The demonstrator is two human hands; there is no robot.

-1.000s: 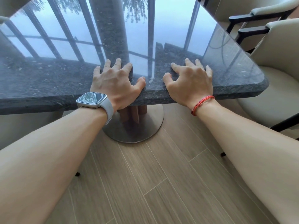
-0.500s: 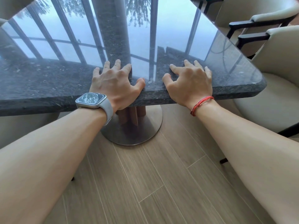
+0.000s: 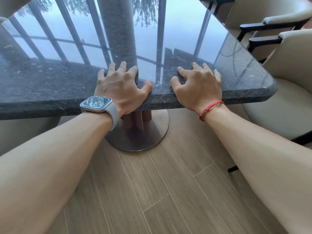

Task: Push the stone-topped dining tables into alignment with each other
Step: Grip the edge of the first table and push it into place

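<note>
Pressing on dark grey polished stone table [image 3: 50, 85] edge | left hand [image 3: 118, 86]: grip released; fingers splayed on top | right hand [image 3: 197, 88]: grip released; fingertips on top

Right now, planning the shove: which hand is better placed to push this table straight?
Left, probably: the left hand presses the table edge above the pedestal; the right hand sits nearer the corner.
</note>
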